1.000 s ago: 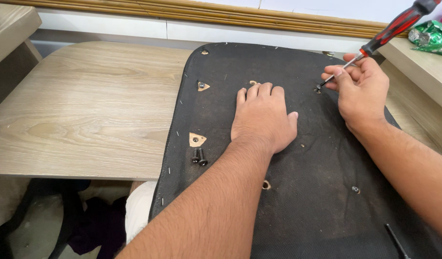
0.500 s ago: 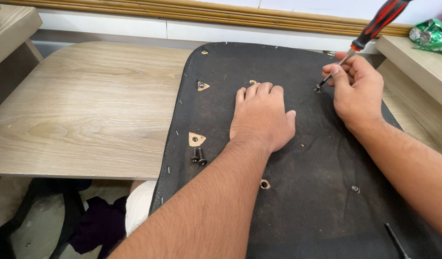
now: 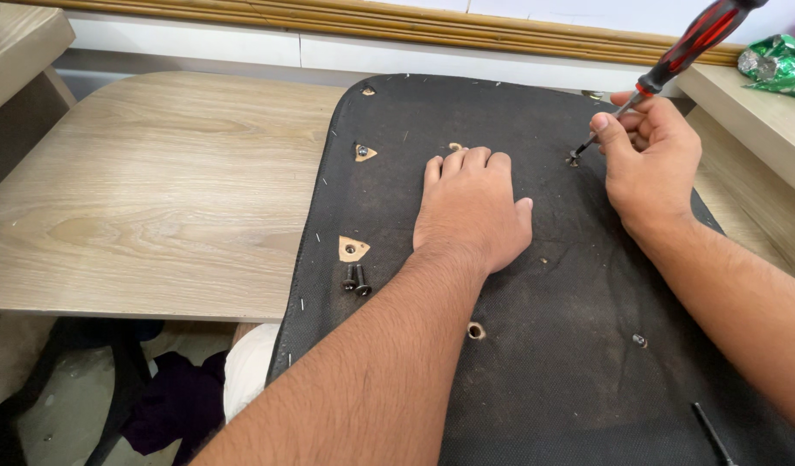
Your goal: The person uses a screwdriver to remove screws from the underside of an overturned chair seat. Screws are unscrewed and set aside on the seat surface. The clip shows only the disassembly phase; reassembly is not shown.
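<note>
Screwdriver [image 3: 691, 47] tip set on a screw [image 3: 573, 159] in a black fabric-covered panel [image 3: 536, 345].
Right hand [image 3: 652, 160] pinches its shaft; the handle slants up and away to the right. Left hand [image 3: 471, 207] lies flat, fingers together, left of the screw.

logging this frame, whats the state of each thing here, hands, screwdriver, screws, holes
left hand: flat, palm down on the black panel
right hand: grip shut on the screwdriver shaft
screwdriver: tilted, tip on a screw in the panel
two loose screws: lying out on the panel
hole: empty
lower right screw: seated in the panel
wooden table: under the panel's far part
</note>
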